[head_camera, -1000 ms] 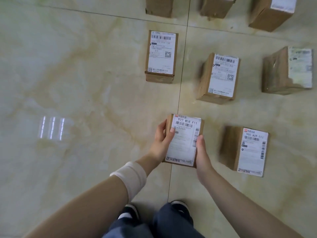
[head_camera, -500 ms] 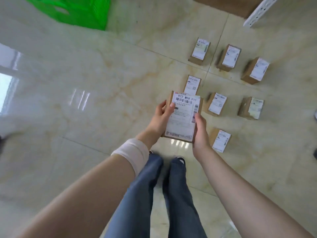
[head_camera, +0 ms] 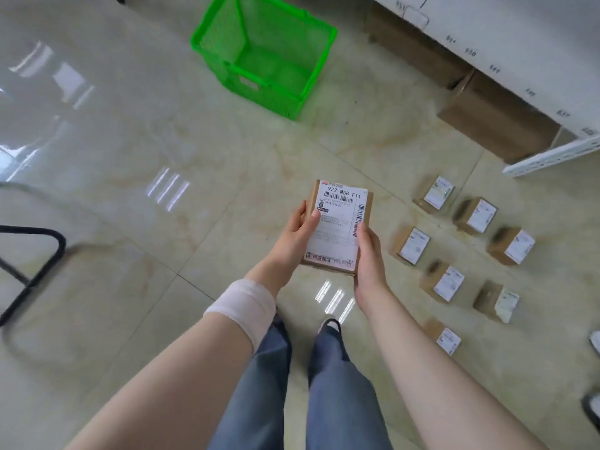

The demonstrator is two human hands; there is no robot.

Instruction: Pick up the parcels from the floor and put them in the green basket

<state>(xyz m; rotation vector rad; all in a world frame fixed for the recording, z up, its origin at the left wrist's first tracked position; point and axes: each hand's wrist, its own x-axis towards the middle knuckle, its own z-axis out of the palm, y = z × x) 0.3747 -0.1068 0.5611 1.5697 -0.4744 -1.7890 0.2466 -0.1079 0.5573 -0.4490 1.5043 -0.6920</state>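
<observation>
I hold a brown cardboard parcel point(head_camera: 337, 227) with a white shipping label at waist height, label up. My left hand point(head_camera: 297, 232) grips its left edge, thumb on the label. My right hand point(head_camera: 368, 254) grips its right edge. The green basket point(head_camera: 292, 92), mesh-walled and with nothing visible inside, stands on the floor ahead and slightly left, well beyond the parcel. Several more labelled parcels lie in rows on the floor to my right, among them one point(head_camera: 410, 245) close to my right hand and one point(head_camera: 443, 336) near my right foot.
White shelving point(head_camera: 519, 53) with large brown cartons point(head_camera: 496, 125) under it runs along the upper right. A black metal frame point(head_camera: 35, 264) stands at the left edge. My legs and shoes are below the parcel on glossy tiled floor.
I have stood up with the parcel lifted off the floor in both hands. My view has swung up and left, bringing the green basket fully into sight ahead.
</observation>
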